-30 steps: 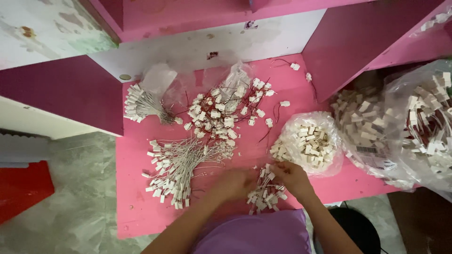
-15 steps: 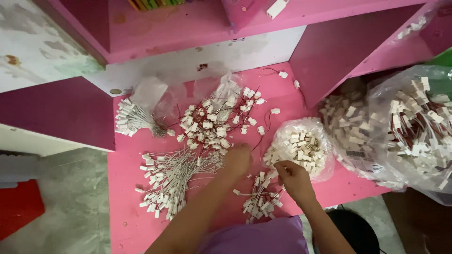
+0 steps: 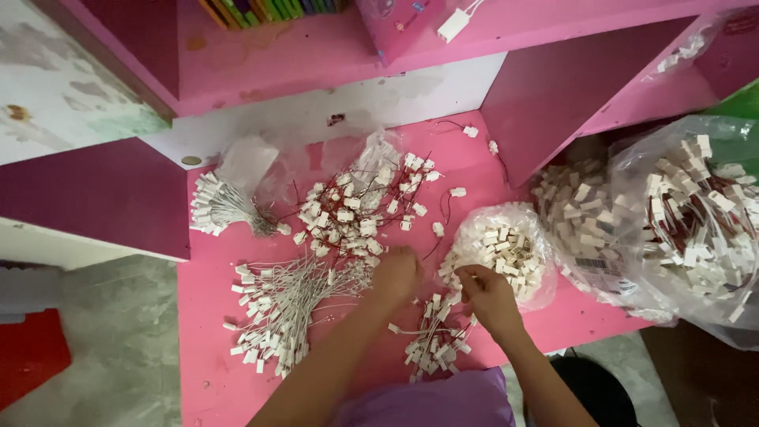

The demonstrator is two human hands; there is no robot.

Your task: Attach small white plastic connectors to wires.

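Note:
My left hand (image 3: 395,273) reaches forward over the pink desk (image 3: 205,379) and rests, fingers curled, at the near edge of a loose pile of white plastic connectors on red wires (image 3: 356,209). What it grips is hidden under the fingers. My right hand (image 3: 484,292) pinches small white connectors at the rim of a clear bag of connectors (image 3: 506,249). Between my arms lies a small heap of wired connectors (image 3: 435,344). A fanned bundle of white-wired connectors (image 3: 285,304) lies left of my left hand.
A tied bundle of white-wired connectors (image 3: 221,205) lies at the back left beside an empty clear bag (image 3: 249,162). Two large clear bags of connectors (image 3: 680,217) stand at the right. Pink shelf walls (image 3: 569,87) close in the back and right.
My left hand has moved forward from the small heap near me up to the red-wired pile. My right hand has shifted to the bag's rim. The camera has moved closer.

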